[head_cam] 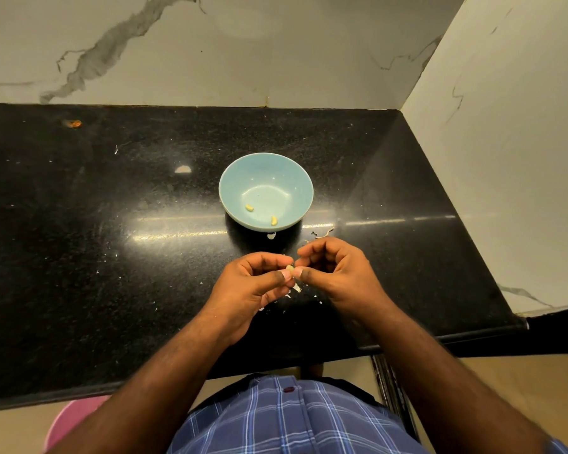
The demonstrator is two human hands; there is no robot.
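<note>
Head view: garlic clove pinched between left hand and right hand

Hands: left hand and right hand together pinch a garlic clove above the black counter.
Bowl: blue bowl, just beyond, holds two peeled cloves.
Debris: skin flakes near bowl.

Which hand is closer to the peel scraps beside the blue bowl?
Right. The right hand sits just nearside of the peel scraps; the left hand is farther off, to their left.
</note>
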